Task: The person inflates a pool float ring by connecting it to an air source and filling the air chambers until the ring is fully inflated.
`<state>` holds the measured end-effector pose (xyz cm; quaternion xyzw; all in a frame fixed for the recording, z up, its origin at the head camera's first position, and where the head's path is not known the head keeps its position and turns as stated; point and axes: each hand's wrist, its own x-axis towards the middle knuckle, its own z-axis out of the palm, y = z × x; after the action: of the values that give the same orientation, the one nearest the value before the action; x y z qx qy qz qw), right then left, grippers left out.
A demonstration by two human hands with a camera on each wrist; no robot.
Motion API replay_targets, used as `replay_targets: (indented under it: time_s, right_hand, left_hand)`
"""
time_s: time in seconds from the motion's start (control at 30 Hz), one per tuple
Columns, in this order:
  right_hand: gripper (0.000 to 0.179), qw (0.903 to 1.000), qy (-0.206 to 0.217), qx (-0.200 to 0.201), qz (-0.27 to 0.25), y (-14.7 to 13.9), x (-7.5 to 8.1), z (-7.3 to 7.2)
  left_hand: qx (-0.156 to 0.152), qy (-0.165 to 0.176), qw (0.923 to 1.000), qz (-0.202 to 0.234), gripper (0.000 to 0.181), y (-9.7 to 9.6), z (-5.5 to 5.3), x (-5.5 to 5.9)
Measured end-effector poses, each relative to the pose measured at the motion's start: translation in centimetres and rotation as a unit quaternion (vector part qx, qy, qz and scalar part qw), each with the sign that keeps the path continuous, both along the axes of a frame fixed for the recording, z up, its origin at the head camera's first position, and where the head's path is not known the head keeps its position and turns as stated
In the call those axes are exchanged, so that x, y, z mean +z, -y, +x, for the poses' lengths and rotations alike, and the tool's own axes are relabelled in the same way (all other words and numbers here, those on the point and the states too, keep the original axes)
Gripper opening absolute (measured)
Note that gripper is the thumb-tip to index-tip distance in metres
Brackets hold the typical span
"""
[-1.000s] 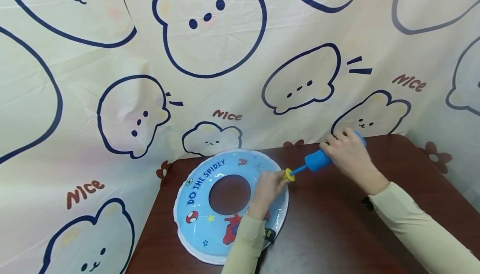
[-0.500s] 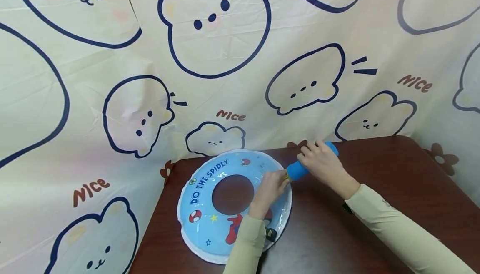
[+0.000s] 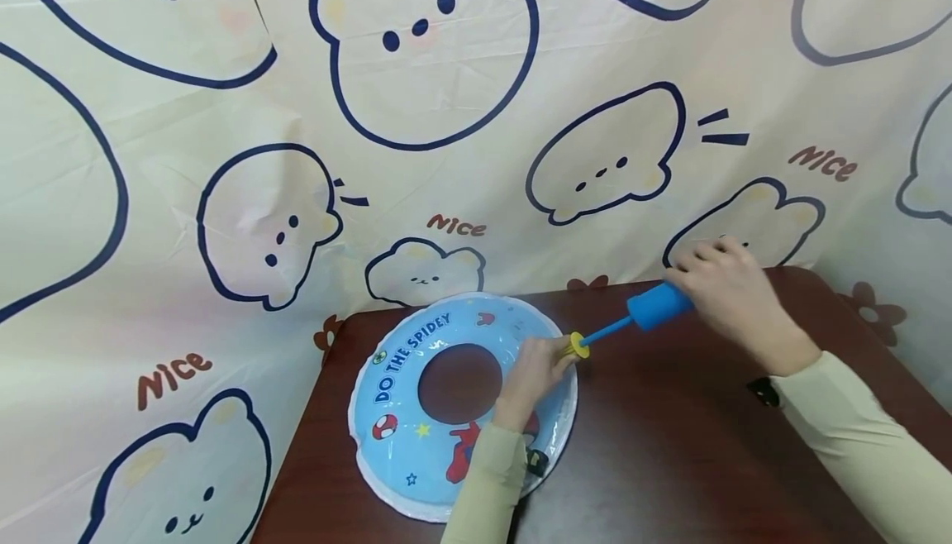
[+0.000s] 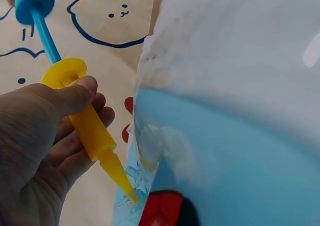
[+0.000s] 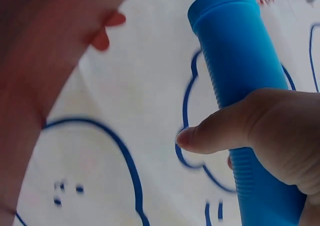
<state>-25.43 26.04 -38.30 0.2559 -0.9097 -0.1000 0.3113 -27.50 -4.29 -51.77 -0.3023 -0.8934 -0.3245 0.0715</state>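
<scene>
A blue inflatable swim ring [image 3: 402, 395] with printed letters lies on the table. My left hand [image 3: 530, 380] is over the ring's right side and grips the yellow nozzle end [image 4: 92, 133] of a hand pump. In the left wrist view the nozzle's tip sits at the clear valve [image 4: 134, 198] of the ring. My right hand [image 3: 732, 300] holds the pump's blue barrel [image 5: 240, 51], thumb across its side. Between the barrel and the yellow flange a length of thin blue rod [image 3: 606, 331] shows. The fingers of the right hand are mostly hidden behind the barrel in its wrist view.
The dark reddish-brown table [image 3: 654, 445] has its back edge against a cream cloth [image 3: 416, 188] printed with bear outlines. A small black device [image 3: 763, 393] is at the right wrist, and another black one [image 3: 536, 462] is at the left wrist.
My right hand slid the blue barrel in against the yellow end, covering the rod, then drew it back out to the right. The left hand stays in place on the nozzle.
</scene>
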Motion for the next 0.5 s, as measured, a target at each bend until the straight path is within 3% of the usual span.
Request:
replay_targets:
  time_s: [0.2,0.5]
  right_hand:
    - [0.041,0.9994,-0.026,0.003,-0.021,-2.1,0.9,0.8]
    - [0.039,0.998,-0.058,0.019,0.016,0.5,-1.6,-0.3]
  left_hand:
    - [-0.005,-0.002,1.0,0.004,0.019,0.0,0.1,-0.1]
    - [-0.002,-0.011,0.9999,-0.007,0.017,-0.2,0.1,-0.1]
